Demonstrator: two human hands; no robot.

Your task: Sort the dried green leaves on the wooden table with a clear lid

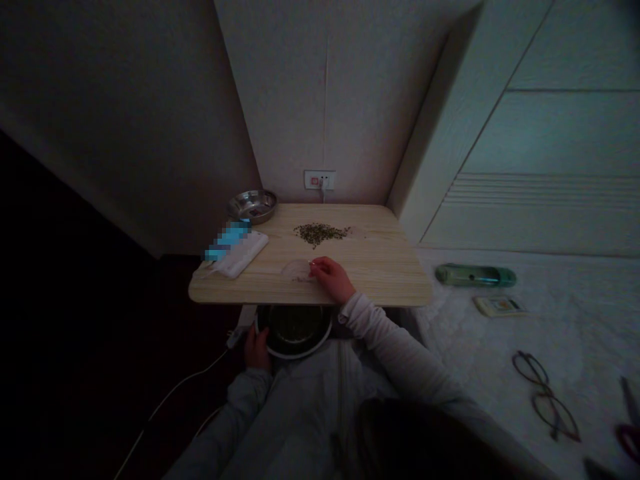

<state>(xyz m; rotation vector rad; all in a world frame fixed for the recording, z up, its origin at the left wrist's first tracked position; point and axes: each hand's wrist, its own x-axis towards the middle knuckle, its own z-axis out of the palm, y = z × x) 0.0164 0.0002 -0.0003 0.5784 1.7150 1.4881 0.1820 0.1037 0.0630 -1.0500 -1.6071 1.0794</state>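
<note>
My right hand [331, 277] is just over the front part of the small wooden table [385, 273], its thumb and fingers pinched together. Whatever is between the fingertips is too small to make out. Tiny bits [301, 279] lie on the wood beside these fingers. Farther back on the tabletop spreads a pile of small dark green beans or seeds [320, 233]. Below the table's front edge, my left hand [257, 348] grips the left side of a dark round bowl with a pale rim [300, 356]. The bowl's contents are too dark to tell.
A steel bowl [253, 207] stands at the table's back left corner, near a lit phone [227, 241] and a white oblong object [245, 255]. A wall socket [320, 180] is behind. On the bed lie a green bottle [475, 275], a small packet [499, 306] and glasses [545, 395].
</note>
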